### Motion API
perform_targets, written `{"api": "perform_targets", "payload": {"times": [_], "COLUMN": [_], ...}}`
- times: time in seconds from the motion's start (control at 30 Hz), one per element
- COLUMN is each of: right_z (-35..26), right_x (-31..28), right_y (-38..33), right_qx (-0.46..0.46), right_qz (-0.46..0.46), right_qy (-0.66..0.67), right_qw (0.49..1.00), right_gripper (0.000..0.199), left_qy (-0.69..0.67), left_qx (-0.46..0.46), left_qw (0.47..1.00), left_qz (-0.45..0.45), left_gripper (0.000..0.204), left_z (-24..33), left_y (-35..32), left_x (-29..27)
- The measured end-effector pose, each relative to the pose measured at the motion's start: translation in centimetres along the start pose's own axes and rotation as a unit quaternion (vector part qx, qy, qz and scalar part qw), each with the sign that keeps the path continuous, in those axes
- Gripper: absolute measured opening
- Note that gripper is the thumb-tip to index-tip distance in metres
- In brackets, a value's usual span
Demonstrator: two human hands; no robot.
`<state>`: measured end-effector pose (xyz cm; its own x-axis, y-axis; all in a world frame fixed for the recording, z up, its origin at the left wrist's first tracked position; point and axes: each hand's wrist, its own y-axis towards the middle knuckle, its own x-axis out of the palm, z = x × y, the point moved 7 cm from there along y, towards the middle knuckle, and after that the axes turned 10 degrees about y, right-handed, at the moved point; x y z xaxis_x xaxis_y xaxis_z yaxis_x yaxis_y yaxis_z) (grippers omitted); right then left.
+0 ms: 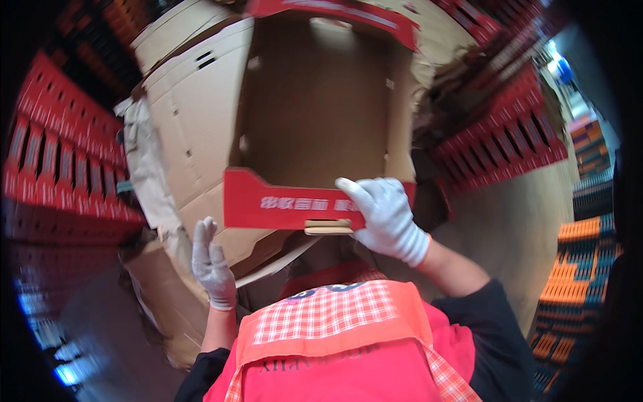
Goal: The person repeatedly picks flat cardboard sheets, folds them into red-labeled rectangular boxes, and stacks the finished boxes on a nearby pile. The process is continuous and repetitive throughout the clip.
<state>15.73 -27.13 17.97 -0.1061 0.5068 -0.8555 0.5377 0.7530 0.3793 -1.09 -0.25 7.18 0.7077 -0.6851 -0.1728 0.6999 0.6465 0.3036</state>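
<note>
A folded cardboard tray box [321, 107], brown inside with red printed outer walls, stands in front of me with its open top facing me. My right hand [386, 218], in a white knitted glove, grips the near red wall, with the thumb over its edge. To the left of the box, my left hand [213, 264], gloved the same way, is raised with its fingers stretched out and nothing in it. Flat unfolded cardboard sheets [194, 120] lie beneath and left of the box.
Stacks of red cardboard boxes rise at the left [67, 147] and at the right [502, 147]. Farther right stand piles of orange and dark boxes [576, 261]. Torn brown cardboard [164, 295] leans at the lower left, beside the grey floor [100, 328].
</note>
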Motion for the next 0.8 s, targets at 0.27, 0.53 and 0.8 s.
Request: {"api": "perform_targets", "payload": {"times": [0.27,0.53,0.8], "right_z": [11.1,31.9,43.8], "right_x": [-5.7,5.0,13.7], "right_y": [-22.3,-44.3,-53.7], "right_qx": [0.422,0.567,0.558], "right_qz": [0.211,0.007,-0.021], "right_qy": [0.084,0.026,-0.002], "right_qw": [0.878,0.824,0.830], "right_gripper": [0.097,0.097,0.089], "left_qy": [0.023,0.156,0.416], "left_qx": [0.080,0.251,0.425], "left_qw": [0.851,0.611,0.393], "left_qz": [-0.518,-0.734,-0.701], "left_gripper": [0.041,0.027,0.046], "left_z": [2.4,-10.9,-27.4], "left_y": [-10.3,-29.1,-41.5], "left_x": [22.0,49.9,69.7]}}
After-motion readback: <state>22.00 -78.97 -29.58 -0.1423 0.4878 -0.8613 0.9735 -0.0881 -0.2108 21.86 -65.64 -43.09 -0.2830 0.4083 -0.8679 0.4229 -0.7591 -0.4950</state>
